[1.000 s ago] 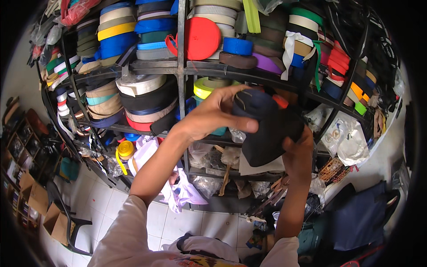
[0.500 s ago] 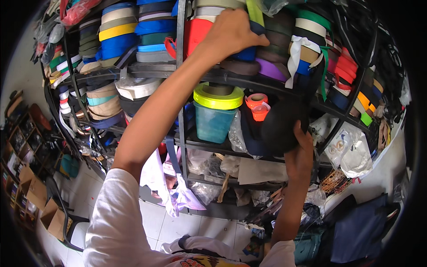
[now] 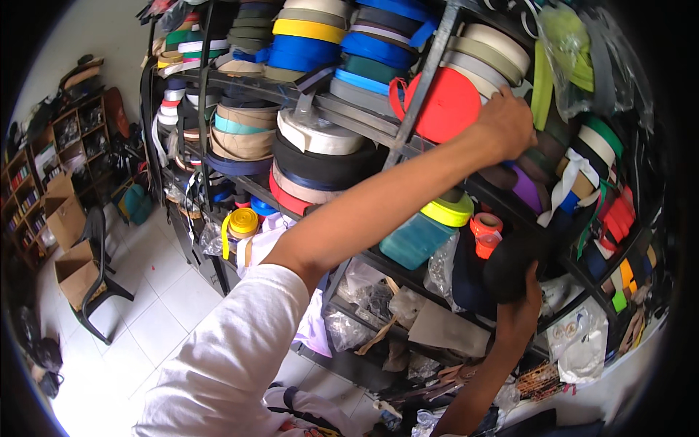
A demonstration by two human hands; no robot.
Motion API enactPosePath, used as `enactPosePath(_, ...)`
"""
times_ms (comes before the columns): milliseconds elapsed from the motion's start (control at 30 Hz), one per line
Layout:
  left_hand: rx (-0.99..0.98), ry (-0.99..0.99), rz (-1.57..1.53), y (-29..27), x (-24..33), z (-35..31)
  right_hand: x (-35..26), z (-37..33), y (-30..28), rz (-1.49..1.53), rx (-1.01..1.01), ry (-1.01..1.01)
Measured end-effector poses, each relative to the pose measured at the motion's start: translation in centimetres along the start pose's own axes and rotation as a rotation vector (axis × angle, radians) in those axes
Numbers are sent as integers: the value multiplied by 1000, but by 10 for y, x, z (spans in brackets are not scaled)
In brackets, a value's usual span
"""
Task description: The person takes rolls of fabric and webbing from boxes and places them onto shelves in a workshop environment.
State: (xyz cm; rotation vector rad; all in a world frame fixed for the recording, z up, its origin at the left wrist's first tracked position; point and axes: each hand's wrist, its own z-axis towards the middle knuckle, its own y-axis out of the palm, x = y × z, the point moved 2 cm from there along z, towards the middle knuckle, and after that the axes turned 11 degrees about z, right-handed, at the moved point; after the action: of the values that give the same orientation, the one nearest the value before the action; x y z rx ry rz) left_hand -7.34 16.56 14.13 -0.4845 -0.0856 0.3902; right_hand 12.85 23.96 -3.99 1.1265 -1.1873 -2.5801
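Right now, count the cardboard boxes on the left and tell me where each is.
2: the lower box by the black chair, the upper box near the compartmented shelf. More may be hidden.

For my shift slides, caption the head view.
Left hand beside a shelved red roll; right hand, lower, holding a dark round item.

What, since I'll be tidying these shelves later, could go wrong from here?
The red roll stands on its edge close to the left hand, so a knock might set it rolling. Only the right hand holds the black roll; it could drop if that grip slips. The bright yellow roll sits on top of a teal tub, just below the left forearm in the picture, and might be pushed off if the arm dips.
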Motion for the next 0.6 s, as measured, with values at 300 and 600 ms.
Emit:
enactPosePath(300,190,57,122,14,2,-13,9,3,16,-56,-82,-15)
enactPosePath(600,97,205,243,-5,1,-7,5,-9,33,80,-10,-39)
